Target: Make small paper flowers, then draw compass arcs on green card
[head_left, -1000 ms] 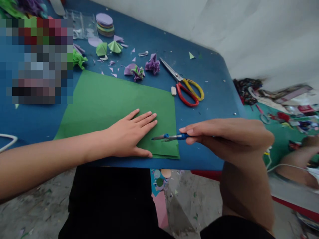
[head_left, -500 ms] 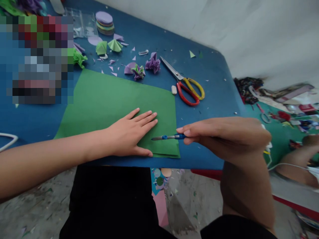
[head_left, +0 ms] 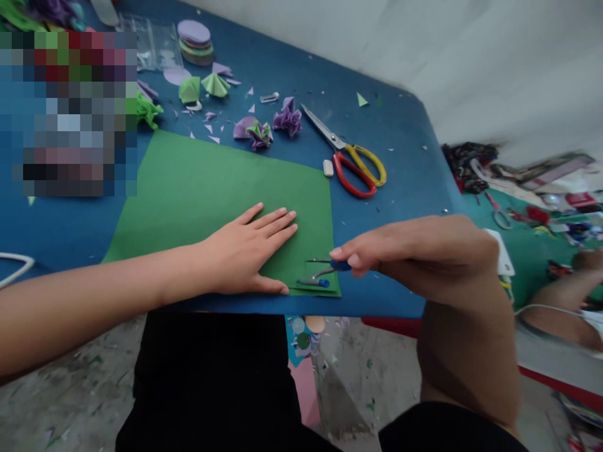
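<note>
A folded-looking green sheet of paper (head_left: 198,182) lies on the blue table, its layers showing at the near right corner. My left hand (head_left: 257,248) rests flat on the sheet, palm down with fingers spread. Over the paper's right edge, my right hand (head_left: 400,254) pinches the blue top of a drawing compass (head_left: 324,272) between thumb and fingers. The compass legs are apart, both pointing left over the paper near my left thumb. Whether either tip touches the paper I cannot tell.
Scissors (head_left: 348,150) with red and yellow handles and a white eraser (head_left: 328,167) lie beyond the sheet. Crumpled purple paper flowers (head_left: 287,118), scraps and a stack of paper discs (head_left: 195,41) are farther back. Another person's arm (head_left: 565,307) is at the right.
The compass legs have spread from nearly together to apart, and the lower leg has swung toward the paper's near edge. My left hand stays in place.
</note>
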Demonstrator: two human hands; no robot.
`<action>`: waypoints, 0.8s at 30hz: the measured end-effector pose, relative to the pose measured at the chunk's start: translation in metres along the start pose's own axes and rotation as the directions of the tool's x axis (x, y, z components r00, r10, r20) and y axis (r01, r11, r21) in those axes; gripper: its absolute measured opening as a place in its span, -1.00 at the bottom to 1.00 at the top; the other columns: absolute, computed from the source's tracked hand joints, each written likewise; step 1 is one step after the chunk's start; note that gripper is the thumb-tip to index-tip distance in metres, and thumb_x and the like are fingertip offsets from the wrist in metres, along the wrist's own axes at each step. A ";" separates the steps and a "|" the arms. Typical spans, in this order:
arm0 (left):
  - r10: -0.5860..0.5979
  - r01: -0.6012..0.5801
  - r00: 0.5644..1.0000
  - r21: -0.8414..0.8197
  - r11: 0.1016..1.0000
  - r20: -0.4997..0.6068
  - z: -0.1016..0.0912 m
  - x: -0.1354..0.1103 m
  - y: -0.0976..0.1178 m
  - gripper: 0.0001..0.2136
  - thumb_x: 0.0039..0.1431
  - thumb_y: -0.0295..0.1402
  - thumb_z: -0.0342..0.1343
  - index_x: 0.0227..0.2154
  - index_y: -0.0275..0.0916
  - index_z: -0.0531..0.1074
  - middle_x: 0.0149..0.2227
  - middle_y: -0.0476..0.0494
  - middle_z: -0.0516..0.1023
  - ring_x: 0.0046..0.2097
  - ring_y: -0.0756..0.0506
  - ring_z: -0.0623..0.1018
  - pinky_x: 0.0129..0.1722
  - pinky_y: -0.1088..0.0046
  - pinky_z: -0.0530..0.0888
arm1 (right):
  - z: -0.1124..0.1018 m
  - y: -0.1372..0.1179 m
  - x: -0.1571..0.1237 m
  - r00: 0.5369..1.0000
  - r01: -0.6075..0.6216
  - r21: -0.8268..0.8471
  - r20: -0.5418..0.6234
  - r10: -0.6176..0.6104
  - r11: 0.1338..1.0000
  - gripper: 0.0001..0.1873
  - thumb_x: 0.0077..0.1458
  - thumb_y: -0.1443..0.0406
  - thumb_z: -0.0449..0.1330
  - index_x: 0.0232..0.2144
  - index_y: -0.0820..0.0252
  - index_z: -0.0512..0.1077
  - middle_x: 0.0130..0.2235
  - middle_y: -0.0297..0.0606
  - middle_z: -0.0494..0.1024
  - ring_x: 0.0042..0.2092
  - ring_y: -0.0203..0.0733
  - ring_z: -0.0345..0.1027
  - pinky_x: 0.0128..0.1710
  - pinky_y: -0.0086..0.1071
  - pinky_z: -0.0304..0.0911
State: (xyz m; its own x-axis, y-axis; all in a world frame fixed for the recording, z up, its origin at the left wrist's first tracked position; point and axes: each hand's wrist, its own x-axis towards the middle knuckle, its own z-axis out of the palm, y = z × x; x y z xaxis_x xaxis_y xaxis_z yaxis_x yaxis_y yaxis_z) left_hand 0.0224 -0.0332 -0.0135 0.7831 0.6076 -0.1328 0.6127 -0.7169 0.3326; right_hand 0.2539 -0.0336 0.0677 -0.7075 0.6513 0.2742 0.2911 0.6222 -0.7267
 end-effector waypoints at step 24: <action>-0.005 0.005 1.000 0.008 1.000 0.014 -0.001 0.000 0.000 -0.11 0.12 0.20 -0.09 0.31 -0.38 -0.08 0.37 -0.27 -0.21 0.39 -0.20 -0.14 0.32 0.16 -0.23 | -0.006 -0.005 -0.004 0.996 0.000 0.052 0.087 -0.004 0.999 -0.79 0.18 0.36 0.15 -0.22 0.03 0.56 -0.26 -0.31 0.65 -0.22 -0.19 0.56 -0.25 -0.44 0.52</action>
State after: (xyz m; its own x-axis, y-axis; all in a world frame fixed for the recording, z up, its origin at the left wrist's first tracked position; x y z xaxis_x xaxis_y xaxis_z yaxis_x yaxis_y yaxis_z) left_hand 0.0220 -0.0332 -0.0126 0.7813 0.6064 -0.1478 0.6175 -0.7164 0.3248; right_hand 0.2592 -0.0361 0.0742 -0.7622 0.6082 0.2216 0.2570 0.5985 -0.7588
